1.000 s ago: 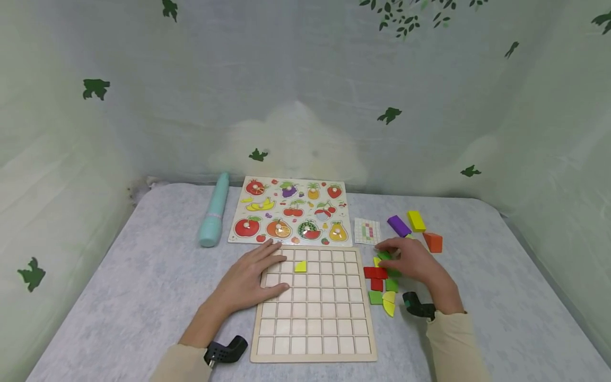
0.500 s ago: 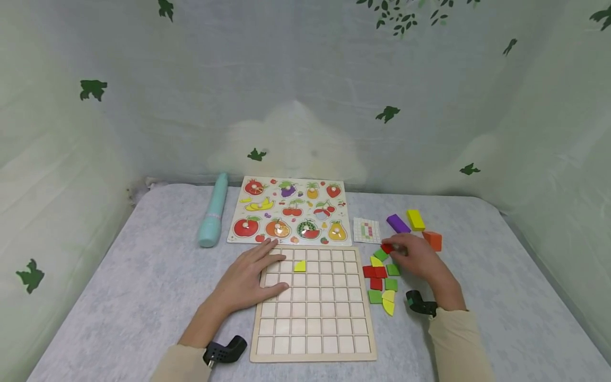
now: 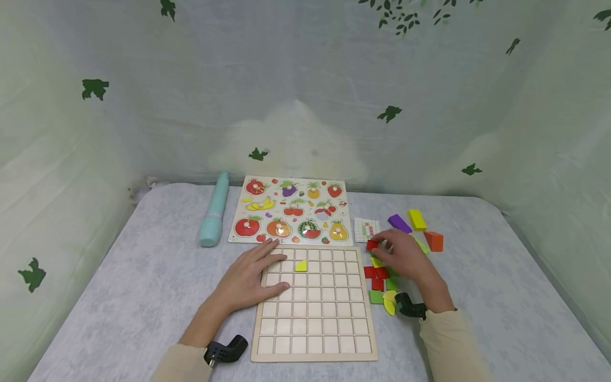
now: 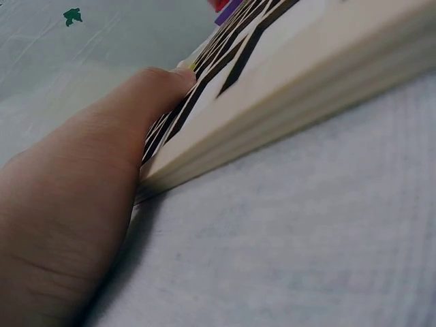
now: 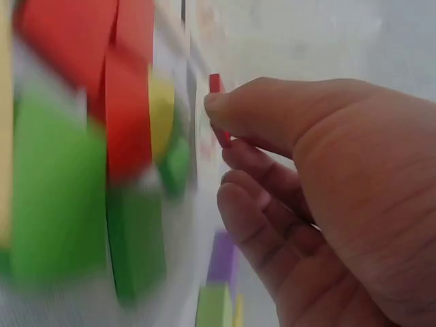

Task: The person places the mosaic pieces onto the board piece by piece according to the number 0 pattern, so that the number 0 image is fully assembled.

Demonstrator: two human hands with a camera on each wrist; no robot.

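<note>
- Step in hand, as judged: a small red tile point(image 3: 372, 244) is being picked out of the loose pile of coloured tiles point(image 3: 380, 281) lying just off the right edge of the grid board point(image 3: 315, 339).
- Right hand point(image 3: 403, 257): grip narrow, red tile pinched betw. thumb and forefinger, seen edge-on in the right wrist view point(image 5: 216, 83); other fingers curled under. Tile is held near the board's far right corner, close to the pattern card point(image 3: 366, 229).
- Left hand point(image 3: 248, 278): laid flat w/ fingers straight, pressing on the board's far left corner; nothing gripped. Left wrist view shows the thumb point(image 4: 160, 85) against the board's edge.
- One yellow tile point(image 3: 300, 266) is already seated in the grid, 2nd row from the far edge.
- Next move, as judged: tile must be carried over the board, turned square to a cell and set down flat; board should be kept steady by the left hand.
- Also on worktop point(image 3: 157, 276): fruit puzzle point(image 3: 291, 210) beyond the board, teal tube point(image 3: 214, 216) to its left, purple point(image 3: 399, 223), yellow point(image 3: 417, 219), orange point(image 3: 433, 240) blocks toward the far right.
</note>
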